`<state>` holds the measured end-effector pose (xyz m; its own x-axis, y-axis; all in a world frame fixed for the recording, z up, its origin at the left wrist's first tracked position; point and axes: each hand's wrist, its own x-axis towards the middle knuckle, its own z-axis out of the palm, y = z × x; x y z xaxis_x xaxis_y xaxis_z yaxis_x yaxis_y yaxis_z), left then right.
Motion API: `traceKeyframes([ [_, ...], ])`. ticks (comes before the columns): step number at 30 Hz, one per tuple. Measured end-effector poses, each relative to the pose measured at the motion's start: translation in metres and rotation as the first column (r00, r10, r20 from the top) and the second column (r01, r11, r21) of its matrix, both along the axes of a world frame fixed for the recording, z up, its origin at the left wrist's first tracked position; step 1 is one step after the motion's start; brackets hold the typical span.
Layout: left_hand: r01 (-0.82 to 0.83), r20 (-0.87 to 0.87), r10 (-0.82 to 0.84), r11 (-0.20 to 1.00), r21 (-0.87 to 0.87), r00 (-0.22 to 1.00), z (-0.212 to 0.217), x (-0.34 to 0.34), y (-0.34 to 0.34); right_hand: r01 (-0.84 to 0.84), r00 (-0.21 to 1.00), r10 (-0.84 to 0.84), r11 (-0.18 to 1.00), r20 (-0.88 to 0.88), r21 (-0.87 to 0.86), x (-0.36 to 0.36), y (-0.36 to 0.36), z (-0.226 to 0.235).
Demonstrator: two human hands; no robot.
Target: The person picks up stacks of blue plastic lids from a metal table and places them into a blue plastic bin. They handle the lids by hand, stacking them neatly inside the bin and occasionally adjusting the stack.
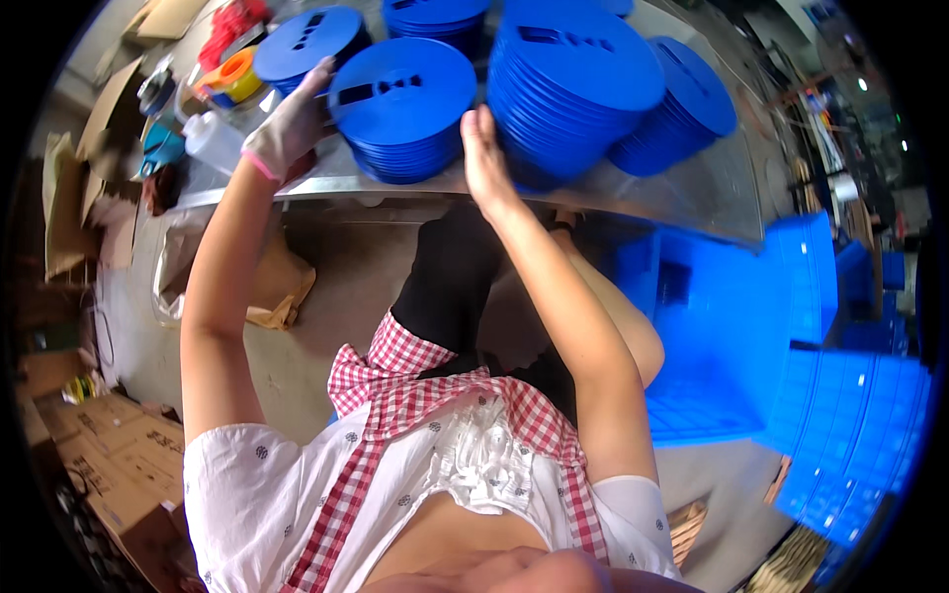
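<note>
Both my hands stand on either side of a stack of round blue plastic discs (403,99) with slots cut in the top one. My left hand (287,124), in a pale glove with a pink cuff, is open between this stack and another blue disc stack (308,42) to its left. Bare, with fingers stretched upward, my right hand (484,163) is at the stack's right side, close to a taller disc stack (573,79). Whether either palm presses on the discs I cannot tell.
The metal table (692,193) carries further blue stacks (682,99), a white bottle (213,143) and a roll of yellow-orange tape (235,74). A large blue crate (702,346) stands below right. Cardboard boxes (119,455) are at lower left.
</note>
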<state>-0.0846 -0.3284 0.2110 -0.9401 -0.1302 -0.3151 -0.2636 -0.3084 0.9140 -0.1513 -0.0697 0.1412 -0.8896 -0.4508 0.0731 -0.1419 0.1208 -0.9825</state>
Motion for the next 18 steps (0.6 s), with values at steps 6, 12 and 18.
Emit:
traceKeyframes([
  [6,-0.103,-0.05,0.095,0.971,-0.216,0.994,0.007,0.006,0.029,0.023,0.999,-0.024,1.0,0.026,0.016,-0.007,-0.014,0.004],
  [12,-0.118,0.059,0.123,0.99,-0.079,0.991,-0.022,-0.007,0.008,0.077,0.997,-0.077,0.997,0.024,0.003,-0.017,-0.028,0.001],
  [18,-0.192,0.035,0.191,0.98,0.042,0.981,-0.024,-0.015,0.014,0.109,0.994,-0.109,0.994,0.011,-0.015,-0.02,-0.033,0.001],
])
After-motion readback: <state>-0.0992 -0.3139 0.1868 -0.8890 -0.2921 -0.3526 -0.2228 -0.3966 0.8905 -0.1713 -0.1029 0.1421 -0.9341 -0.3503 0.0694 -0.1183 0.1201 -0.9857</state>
